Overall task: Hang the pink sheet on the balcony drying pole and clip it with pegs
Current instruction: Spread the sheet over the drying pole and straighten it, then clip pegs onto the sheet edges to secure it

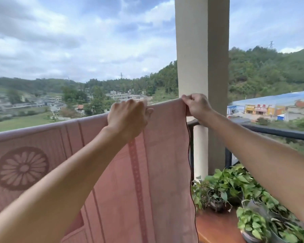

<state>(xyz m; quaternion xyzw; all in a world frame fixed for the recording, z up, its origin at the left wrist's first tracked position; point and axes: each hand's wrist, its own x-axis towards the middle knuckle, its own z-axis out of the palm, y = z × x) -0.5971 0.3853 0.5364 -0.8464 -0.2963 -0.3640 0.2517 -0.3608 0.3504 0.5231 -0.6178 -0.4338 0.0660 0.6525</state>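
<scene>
The pink sheet (161,155), patterned with stripes and a round flower motif at the left, hangs draped over a pole that it hides, running from the left edge up to the pillar. My left hand (128,116) grips the sheet's top fold a little left of its right end. My right hand (196,106) pinches the top right corner of the sheet, right in front of the pillar. No peg is visible in either hand or on the sheet.
A cream pillar (202,50) rises just behind the sheet's right end. A dark balcony railing (277,131) runs to the right. Potted green plants (235,190) stand on a reddish ledge (218,227) at lower right. Hills and buildings lie beyond.
</scene>
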